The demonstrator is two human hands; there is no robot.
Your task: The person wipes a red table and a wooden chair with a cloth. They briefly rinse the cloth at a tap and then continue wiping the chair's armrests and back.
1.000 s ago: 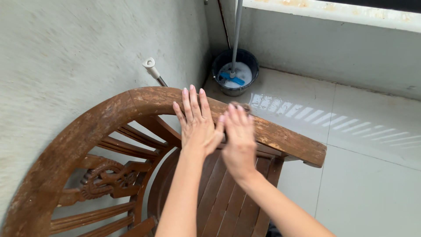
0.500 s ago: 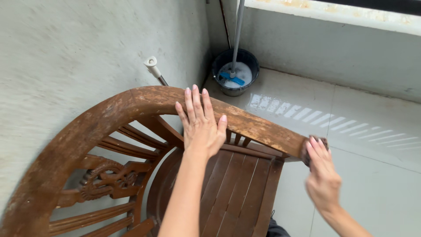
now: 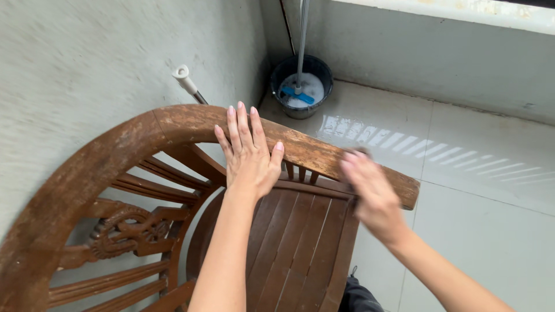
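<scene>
Pressing my left hand (image 3: 248, 153) flat, fingers spread, on the wooden chair's curved rail (image 3: 173, 124) at mid-frame; my blurred right hand (image 3: 370, 193), grip unclear, rubs it; splinters could snag.

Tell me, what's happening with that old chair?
A person stands over a worn wooden chair with a curved top rail. The left hand lies flat, fingers spread, on the rail. The right hand is blurred with motion against the rail near its end; whether it holds anything cannot be told. Behind, on the tiled floor by the wall, stands a dark bucket with a mop in it.
</scene>
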